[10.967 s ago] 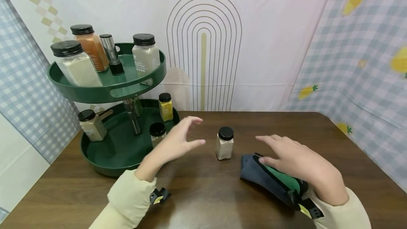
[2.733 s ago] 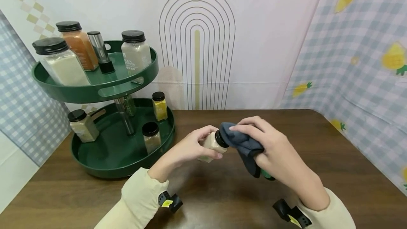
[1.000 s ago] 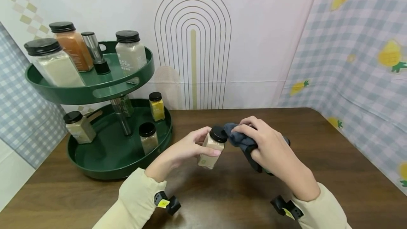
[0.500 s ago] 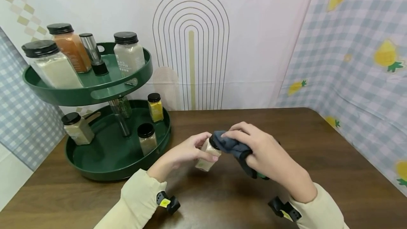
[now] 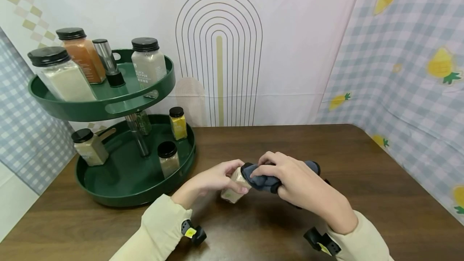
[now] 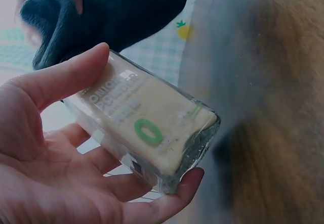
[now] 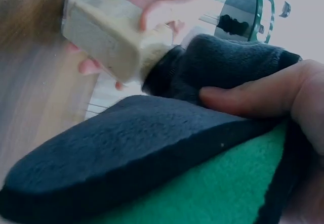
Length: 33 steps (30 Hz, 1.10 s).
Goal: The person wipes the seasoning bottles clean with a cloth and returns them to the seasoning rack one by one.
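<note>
My left hand (image 5: 216, 179) grips a small square glass spice jar (image 5: 235, 186) of pale powder, tilted above the table. "Onion powder" can be read on the jar (image 6: 147, 118) in the left wrist view, with the thumb across one face and the fingers beneath. My right hand (image 5: 290, 178) holds a folded cloth (image 5: 262, 179), dark blue-grey on one side and green on the other. The cloth (image 7: 223, 64) is pressed over the jar's black lid (image 7: 164, 75), which it partly hides in the right wrist view.
A two-tier green rack (image 5: 135, 194) stands at the left. Its upper tray (image 5: 79, 110) bears large jars and a steel grinder (image 5: 108, 63); the lower one bears several small jars, including a yellow one (image 5: 178, 126). A patterned curtain (image 5: 290, 51) hangs behind the wooden table (image 5: 380, 196).
The jar, first standing on the table, is now in my left hand; the cloth has been picked up by my right. Over the last second both hands moved lower, and the cloth covers the lid again.
</note>
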{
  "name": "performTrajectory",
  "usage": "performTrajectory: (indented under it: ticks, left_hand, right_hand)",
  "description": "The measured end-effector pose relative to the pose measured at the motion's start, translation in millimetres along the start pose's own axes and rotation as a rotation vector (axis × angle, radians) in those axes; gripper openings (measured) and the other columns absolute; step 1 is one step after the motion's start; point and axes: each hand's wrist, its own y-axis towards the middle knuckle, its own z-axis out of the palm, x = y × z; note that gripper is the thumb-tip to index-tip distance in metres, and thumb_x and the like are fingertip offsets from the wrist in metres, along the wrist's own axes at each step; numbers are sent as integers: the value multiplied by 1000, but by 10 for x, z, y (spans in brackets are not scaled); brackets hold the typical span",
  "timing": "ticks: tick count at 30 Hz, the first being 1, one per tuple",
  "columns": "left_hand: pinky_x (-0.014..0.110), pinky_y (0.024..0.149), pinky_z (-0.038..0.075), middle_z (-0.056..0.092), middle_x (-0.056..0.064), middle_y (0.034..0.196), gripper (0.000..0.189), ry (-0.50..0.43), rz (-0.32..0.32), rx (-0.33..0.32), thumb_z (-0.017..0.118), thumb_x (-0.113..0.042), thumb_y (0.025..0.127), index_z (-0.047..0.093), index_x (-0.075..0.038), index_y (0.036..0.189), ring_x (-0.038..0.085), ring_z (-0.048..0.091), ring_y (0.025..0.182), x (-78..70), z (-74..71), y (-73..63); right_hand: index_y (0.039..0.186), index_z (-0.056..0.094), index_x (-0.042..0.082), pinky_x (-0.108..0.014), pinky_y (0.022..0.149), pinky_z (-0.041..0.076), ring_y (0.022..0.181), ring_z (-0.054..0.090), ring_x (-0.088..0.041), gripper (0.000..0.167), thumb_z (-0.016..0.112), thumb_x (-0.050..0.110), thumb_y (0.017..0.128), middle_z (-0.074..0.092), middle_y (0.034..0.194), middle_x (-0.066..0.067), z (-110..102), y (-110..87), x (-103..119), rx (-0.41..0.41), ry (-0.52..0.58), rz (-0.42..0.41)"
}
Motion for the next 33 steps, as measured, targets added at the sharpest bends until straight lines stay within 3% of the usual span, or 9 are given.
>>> performTrajectory:
  ticks: [8,12,14,16,18,20,22,25,33]
  left_hand:
    - [31,78,45,61,9,103,40,-19,12,13,72,-8,77,52,-6,112,18,55,92,29,-27,4]
    - [30,76,46,61,9,103,41,-10,26,14,72,-6,77,52,-6,112,18,55,91,52,-34,3]
    - [30,74,47,60,9,101,42,-3,34,21,73,-5,76,52,-6,112,17,55,90,56,-25,2]
    - [30,72,47,59,8,100,42,24,38,26,74,-6,75,53,-7,111,17,55,88,51,-9,6]
    - [29,72,47,59,7,99,43,45,43,28,75,-7,74,54,-9,112,17,55,88,44,12,10]
    - [30,74,46,59,6,99,46,65,50,24,76,-7,73,54,-11,113,17,54,88,42,27,19]
    - [30,77,45,60,4,100,48,77,60,25,77,-8,72,55,-13,114,17,55,90,45,29,21]
    - [31,79,44,61,3,101,50,111,85,32,77,-10,71,55,-15,115,16,56,91,60,15,29]
    - [29,76,45,61,-2,97,46,296,94,10,78,-23,73,56,-19,114,13,56,86,38,34,45]
  right_hand:
    - [95,68,25,-24,63,43,84,56,-11,56,50,-18,66,56,97,8,-29,-26,-77,119,-1,91]
    - [99,68,22,-27,59,43,80,56,-14,45,62,-12,70,56,94,4,-11,-2,-102,163,-105,169]
    - [104,68,20,-30,59,45,80,57,-17,46,65,-10,70,58,96,1,-19,8,-107,128,-145,197]
    - [108,66,20,-34,63,47,85,59,-20,52,64,-12,67,58,102,-1,-43,15,-94,40,-143,192]
    - [110,66,21,-35,69,49,89,59,-20,59,60,-15,63,58,105,0,-54,25,-61,-61,-99,137]
    - [110,65,22,-34,73,49,93,59,-16,63,56,-17,60,58,107,2,-32,34,-24,-109,-44,56]
    - [108,66,23,-32,76,49,93,59,-13,63,55,-17,60,57,107,4,32,49,8,-108,-14,-9]
    - [104,66,24,-31,77,49,91,59,-13,60,55,-17,62,58,106,4,135,65,29,-85,-11,-30]
    - [102,67,24,-28,61,45,82,58,-13,55,56,-14,63,56,99,6,145,66,65,-22,-27,139]
